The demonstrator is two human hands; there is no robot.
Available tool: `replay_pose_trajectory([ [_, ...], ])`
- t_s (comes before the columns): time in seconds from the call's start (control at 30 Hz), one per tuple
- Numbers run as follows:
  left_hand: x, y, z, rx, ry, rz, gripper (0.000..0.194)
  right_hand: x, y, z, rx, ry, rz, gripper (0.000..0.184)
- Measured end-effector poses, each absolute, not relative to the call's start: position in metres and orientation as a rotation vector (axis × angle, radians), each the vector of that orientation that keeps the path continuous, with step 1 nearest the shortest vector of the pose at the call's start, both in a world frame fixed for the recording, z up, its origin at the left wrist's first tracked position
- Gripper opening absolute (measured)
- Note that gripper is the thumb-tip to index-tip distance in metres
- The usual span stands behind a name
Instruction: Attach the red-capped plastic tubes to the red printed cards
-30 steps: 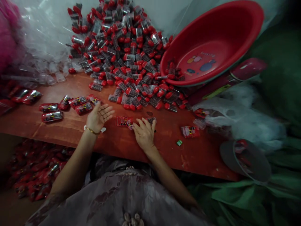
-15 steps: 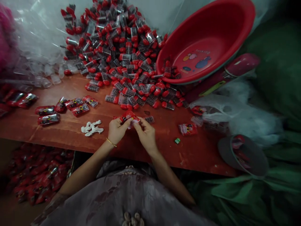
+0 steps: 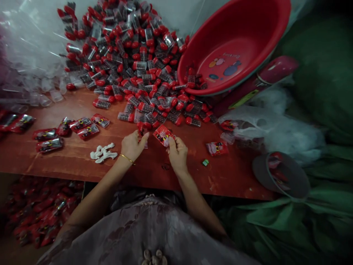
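My right hand pinches a small red printed packet by its lower right corner. To its left, my left hand, with a gold bangle at the wrist, is closed on what looks like another red packet, seen edge-on and mostly hidden by the fingers. Beyond both hands lies a large heap of clear tubes with red caps and dark contents. Several filled red packets lie on the table to the left, and a flat red packet lies to the right.
A tilted red basin stands beside the heap, near a dark pink flask. White cord lies left of my hands. A grey bin is at the table's right edge. More red packets fill the lower left.
My left hand came from the left to meet the right, and both gripped a red packet. Now the hands are apart, with the printed packet in the right. The whole view has shifted slightly.
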State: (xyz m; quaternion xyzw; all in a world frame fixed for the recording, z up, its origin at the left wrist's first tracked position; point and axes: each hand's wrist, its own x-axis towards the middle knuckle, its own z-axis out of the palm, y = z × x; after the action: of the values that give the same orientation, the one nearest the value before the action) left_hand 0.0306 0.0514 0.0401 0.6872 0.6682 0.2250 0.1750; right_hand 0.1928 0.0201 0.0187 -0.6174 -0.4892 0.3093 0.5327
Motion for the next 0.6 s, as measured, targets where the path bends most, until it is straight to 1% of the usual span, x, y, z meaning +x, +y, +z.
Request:
replay_pose_trajectory([
  [0.1,0.037,0.054,0.046,2.094,1.984,0.508,0.054,0.192,0.014,0.016,-1.474,-1.170,0.747,0.033],
  [0.2,0.042,0.054,0.050,2.106,2.043,0.402,0.059,0.192,0.007,0.014,-1.449,-1.124,0.813,0.032],
  [0.23,0.043,0.053,0.051,2.108,2.032,0.402,0.058,0.193,0.004,0.014,-1.439,-1.100,0.831,0.032],
  [0.33,0.043,0.056,0.052,2.191,1.893,0.536,0.045,0.196,-0.003,0.013,-1.428,-1.040,0.854,0.029],
  [0.4,0.041,0.060,0.050,2.248,1.781,0.627,0.045,0.198,-0.006,0.013,-1.422,-1.012,0.857,0.029],
  [0.53,0.038,0.062,0.043,2.256,1.671,0.572,0.026,0.199,-0.010,0.011,-1.393,-0.966,0.861,0.030],
  [0.6,0.038,0.059,0.039,2.253,1.688,0.578,0.027,0.197,-0.010,0.009,-1.378,-0.948,0.889,0.031],
])
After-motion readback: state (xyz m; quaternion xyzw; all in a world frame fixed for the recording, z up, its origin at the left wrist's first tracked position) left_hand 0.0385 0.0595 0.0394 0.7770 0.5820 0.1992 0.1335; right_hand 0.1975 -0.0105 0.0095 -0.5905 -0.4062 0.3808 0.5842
